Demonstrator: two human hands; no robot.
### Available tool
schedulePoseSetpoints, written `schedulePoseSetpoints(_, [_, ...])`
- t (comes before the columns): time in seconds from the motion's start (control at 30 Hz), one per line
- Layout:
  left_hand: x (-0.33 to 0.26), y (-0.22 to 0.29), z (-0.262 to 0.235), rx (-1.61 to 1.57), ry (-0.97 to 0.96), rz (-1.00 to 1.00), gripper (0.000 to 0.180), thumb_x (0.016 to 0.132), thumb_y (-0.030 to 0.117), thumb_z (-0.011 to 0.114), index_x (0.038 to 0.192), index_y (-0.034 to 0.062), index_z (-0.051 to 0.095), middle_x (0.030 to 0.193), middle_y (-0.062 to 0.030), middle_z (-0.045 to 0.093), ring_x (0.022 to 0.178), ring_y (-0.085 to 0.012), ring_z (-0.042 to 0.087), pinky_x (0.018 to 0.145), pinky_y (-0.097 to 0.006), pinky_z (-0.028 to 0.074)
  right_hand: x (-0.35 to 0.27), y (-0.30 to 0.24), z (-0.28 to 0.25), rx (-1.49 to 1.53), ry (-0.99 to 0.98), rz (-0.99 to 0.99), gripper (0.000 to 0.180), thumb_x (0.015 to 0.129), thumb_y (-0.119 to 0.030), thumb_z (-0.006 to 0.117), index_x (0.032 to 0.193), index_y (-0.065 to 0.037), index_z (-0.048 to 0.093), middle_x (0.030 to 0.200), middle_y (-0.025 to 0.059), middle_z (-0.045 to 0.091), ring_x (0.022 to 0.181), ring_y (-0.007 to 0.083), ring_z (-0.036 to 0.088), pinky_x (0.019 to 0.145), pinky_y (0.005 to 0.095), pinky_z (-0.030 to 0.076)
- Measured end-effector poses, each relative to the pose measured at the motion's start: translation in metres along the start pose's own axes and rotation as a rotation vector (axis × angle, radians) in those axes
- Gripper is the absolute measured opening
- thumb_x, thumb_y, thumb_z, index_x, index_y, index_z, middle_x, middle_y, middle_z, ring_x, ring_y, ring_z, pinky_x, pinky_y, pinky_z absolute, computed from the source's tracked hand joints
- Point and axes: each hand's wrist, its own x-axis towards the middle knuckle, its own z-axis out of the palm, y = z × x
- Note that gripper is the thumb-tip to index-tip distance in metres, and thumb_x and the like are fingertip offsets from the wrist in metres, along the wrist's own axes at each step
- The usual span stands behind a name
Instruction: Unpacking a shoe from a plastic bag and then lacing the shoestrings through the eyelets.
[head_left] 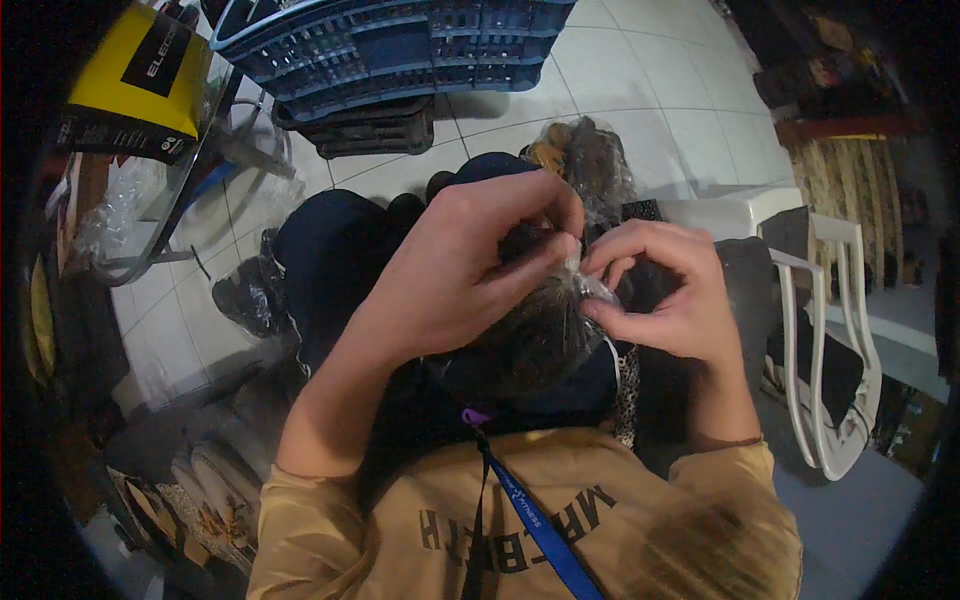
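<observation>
Two stacked blue crates [400, 45] sit well beyond the hands; a white plastic chair [820, 330] stands right. Left hand [470, 270] and right hand [665, 300] pinch a clear plastic bag [545, 335] of dark stuff, apparently working its neck, needing fine fingertip grip.

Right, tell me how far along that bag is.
Done, by the look of it: the clear bag already holds a dark item, and another filled bag lies on the floor beyond the knees. In hand: the left hand and right hand pinch the bag's neck between their fingertips, working the plastic together. Left: the neck shows no knot or seal yet, so closing it remains.
</observation>
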Motion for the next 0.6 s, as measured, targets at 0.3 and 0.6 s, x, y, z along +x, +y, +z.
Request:
schedulePoseSetpoints(0.3, [-0.002,-0.005,0.011,0.094,0.143,0.035,0.014,0.100,0.002,0.070,0.112,0.0001,0.063,0.097,-0.0075,0.067,0.092,-0.0149,0.066,0.087,-0.030,0.053,-0.003,0.006,0.008,0.052,0.082,0.078,0.021,0.081,0.001,0.081,0.100,-0.001,0.075,0.092,0.0033,0.075,0.081,0.0091,0.068,0.074,0.0255,0.055])
schedulePoseSetpoints(0.6, [0.004,0.004,-0.010,0.131,0.015,0.081,0.020,0.094,-0.002,0.072,0.112,0.0017,0.064,0.101,-0.0118,0.068,0.093,-0.0211,0.070,0.086,-0.035,0.056,-0.007,0.005,0.015,0.112,0.166,0.139,0.021,0.080,0.006,0.076,0.097,-0.003,0.069,0.087,-0.0017,0.068,0.082,0.0054,0.064,0.077,0.0239,0.052])
